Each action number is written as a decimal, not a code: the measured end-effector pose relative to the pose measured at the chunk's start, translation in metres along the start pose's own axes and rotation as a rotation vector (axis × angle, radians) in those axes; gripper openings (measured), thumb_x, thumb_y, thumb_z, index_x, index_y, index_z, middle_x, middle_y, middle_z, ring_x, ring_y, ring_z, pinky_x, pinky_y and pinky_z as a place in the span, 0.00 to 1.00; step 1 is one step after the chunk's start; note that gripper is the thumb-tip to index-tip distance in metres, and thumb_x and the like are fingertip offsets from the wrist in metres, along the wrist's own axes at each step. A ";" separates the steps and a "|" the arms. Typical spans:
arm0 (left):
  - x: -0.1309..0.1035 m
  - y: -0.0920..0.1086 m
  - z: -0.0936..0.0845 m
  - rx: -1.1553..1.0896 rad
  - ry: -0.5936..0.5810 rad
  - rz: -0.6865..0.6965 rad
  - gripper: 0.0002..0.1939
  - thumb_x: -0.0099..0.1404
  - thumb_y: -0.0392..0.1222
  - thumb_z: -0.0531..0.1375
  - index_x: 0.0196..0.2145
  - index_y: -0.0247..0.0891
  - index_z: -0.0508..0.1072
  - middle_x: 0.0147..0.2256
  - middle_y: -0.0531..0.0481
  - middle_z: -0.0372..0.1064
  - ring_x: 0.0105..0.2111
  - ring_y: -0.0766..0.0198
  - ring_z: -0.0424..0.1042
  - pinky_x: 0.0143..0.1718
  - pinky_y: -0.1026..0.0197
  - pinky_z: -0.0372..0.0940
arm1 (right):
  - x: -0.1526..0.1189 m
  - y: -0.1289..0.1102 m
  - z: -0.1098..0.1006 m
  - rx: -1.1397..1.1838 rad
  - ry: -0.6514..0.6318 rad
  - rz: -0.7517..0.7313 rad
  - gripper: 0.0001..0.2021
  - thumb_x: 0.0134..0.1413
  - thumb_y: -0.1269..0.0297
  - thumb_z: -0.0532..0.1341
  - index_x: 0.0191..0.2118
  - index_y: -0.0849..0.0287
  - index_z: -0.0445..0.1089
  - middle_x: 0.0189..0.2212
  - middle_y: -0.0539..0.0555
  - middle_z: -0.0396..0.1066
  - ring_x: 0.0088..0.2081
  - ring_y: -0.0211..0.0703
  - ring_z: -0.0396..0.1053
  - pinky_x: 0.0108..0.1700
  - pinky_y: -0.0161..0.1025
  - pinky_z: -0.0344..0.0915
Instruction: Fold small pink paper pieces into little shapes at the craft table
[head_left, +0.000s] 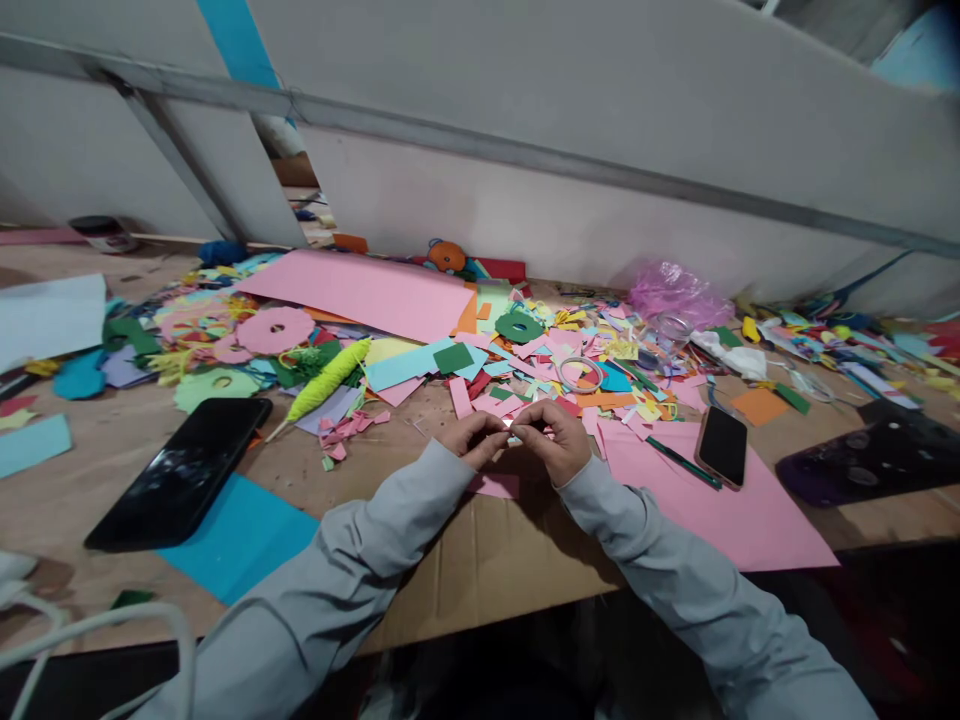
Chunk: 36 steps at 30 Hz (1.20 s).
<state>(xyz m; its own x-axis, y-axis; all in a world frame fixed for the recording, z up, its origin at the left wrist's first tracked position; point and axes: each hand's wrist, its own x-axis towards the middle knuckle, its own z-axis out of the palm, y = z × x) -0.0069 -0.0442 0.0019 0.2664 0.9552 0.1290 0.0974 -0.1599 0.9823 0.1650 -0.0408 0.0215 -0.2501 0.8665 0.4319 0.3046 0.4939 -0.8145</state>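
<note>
My left hand [474, 438] and my right hand [553, 438] meet over the cardboard [495, 570] at the table's front. Thumbs and fingers of both are pinched together, with a tiny whitish piece [511, 432] between them, too small to name. Beneath my hands lies a pink paper strip [495, 486]. Just beyond the fingers spreads a heap of coloured paper scraps [525, 370]. A large pink sheet [757, 520] lies to the right, with a dark green pen [682, 462] on it.
At left, a black tablet or phone [180, 475] rests on blue paper [240, 535]. Lime yarn on a stick [330, 380], a tape roll [580, 375], another phone [722, 447] and a dark case [870, 455] surround the work. A white cable [97, 615] crosses the front left corner. A grey partition [525, 190] stands behind.
</note>
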 end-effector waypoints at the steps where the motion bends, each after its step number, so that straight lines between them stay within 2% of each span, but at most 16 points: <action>1: 0.001 -0.001 -0.001 0.041 0.009 0.046 0.13 0.58 0.49 0.59 0.31 0.36 0.70 0.25 0.53 0.69 0.21 0.71 0.64 0.24 0.67 0.59 | 0.000 0.001 0.000 0.019 -0.002 0.019 0.08 0.54 0.59 0.61 0.31 0.59 0.70 0.28 0.52 0.70 0.31 0.39 0.67 0.34 0.37 0.64; 4: 0.004 -0.006 -0.005 0.136 0.034 0.146 0.10 0.59 0.45 0.58 0.29 0.36 0.71 0.24 0.53 0.68 0.22 0.71 0.63 0.25 0.67 0.59 | -0.001 0.002 0.003 0.039 -0.007 0.049 0.09 0.53 0.58 0.62 0.32 0.59 0.71 0.29 0.52 0.70 0.31 0.39 0.67 0.34 0.37 0.64; 7: 0.007 -0.009 -0.008 0.210 0.065 0.183 0.08 0.58 0.44 0.59 0.28 0.36 0.73 0.24 0.52 0.69 0.22 0.70 0.63 0.25 0.66 0.59 | -0.002 0.002 0.005 0.015 -0.012 0.041 0.09 0.53 0.58 0.62 0.30 0.59 0.70 0.28 0.52 0.70 0.30 0.38 0.66 0.32 0.36 0.63; 12: 0.007 -0.009 -0.009 0.150 0.159 0.117 0.09 0.54 0.46 0.63 0.28 0.37 0.74 0.23 0.52 0.69 0.21 0.70 0.62 0.24 0.66 0.58 | 0.004 0.005 -0.002 -0.055 -0.069 0.005 0.08 0.55 0.60 0.60 0.31 0.59 0.71 0.28 0.52 0.71 0.31 0.38 0.67 0.33 0.36 0.64; 15: 0.005 -0.007 -0.008 0.078 0.225 0.030 0.11 0.54 0.48 0.63 0.29 0.36 0.74 0.23 0.52 0.70 0.22 0.68 0.64 0.26 0.65 0.61 | 0.011 0.016 -0.012 -0.212 -0.133 -0.042 0.06 0.56 0.64 0.59 0.35 0.58 0.72 0.31 0.53 0.73 0.33 0.40 0.68 0.36 0.37 0.64; 18: 0.004 -0.005 -0.009 0.062 0.236 -0.010 0.12 0.55 0.49 0.63 0.29 0.37 0.74 0.24 0.52 0.70 0.24 0.68 0.65 0.27 0.65 0.63 | 0.016 0.030 -0.019 -0.475 -0.283 -0.109 0.05 0.54 0.67 0.61 0.36 0.58 0.73 0.33 0.55 0.73 0.36 0.43 0.68 0.39 0.40 0.63; 20: 0.005 -0.005 -0.010 0.053 0.217 0.007 0.11 0.54 0.48 0.63 0.29 0.37 0.74 0.25 0.52 0.71 0.26 0.67 0.66 0.30 0.65 0.64 | 0.017 0.036 -0.020 -0.606 -0.355 -0.107 0.07 0.53 0.69 0.61 0.40 0.58 0.73 0.37 0.57 0.73 0.40 0.45 0.68 0.42 0.41 0.62; 24: 0.006 -0.006 -0.011 0.028 0.201 0.026 0.10 0.54 0.47 0.63 0.30 0.36 0.74 0.25 0.51 0.72 0.25 0.68 0.66 0.30 0.65 0.63 | 0.018 0.039 -0.018 -0.756 -0.364 -0.063 0.17 0.48 0.73 0.64 0.46 0.55 0.71 0.41 0.57 0.72 0.44 0.48 0.64 0.45 0.43 0.59; 29: 0.006 -0.010 -0.011 0.042 0.195 0.021 0.11 0.54 0.47 0.63 0.30 0.36 0.75 0.24 0.52 0.70 0.23 0.69 0.64 0.26 0.66 0.60 | 0.022 0.040 -0.020 -0.738 -0.386 -0.002 0.10 0.47 0.68 0.66 0.38 0.57 0.73 0.35 0.56 0.70 0.40 0.46 0.63 0.42 0.41 0.59; 33: 0.006 -0.012 -0.010 0.059 0.215 0.029 0.11 0.54 0.47 0.63 0.30 0.36 0.75 0.22 0.52 0.69 0.21 0.71 0.61 0.24 0.67 0.58 | 0.022 0.044 -0.023 -0.655 -0.413 0.056 0.07 0.45 0.71 0.66 0.34 0.59 0.71 0.30 0.54 0.68 0.36 0.44 0.64 0.39 0.40 0.59; 36: 0.007 -0.012 -0.010 0.043 0.228 0.026 0.10 0.53 0.46 0.64 0.29 0.36 0.75 0.22 0.52 0.69 0.21 0.70 0.62 0.24 0.67 0.59 | 0.021 0.042 -0.026 -0.571 -0.329 -0.016 0.03 0.48 0.72 0.63 0.32 0.59 0.70 0.28 0.53 0.66 0.34 0.43 0.63 0.38 0.39 0.59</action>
<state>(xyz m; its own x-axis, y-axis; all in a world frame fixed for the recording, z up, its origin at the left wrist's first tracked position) -0.0161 -0.0333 -0.0077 0.0464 0.9813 0.1867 0.1358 -0.1913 0.9721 0.1969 0.0001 0.0065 -0.4987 0.8364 0.2275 0.7158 0.5454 -0.4362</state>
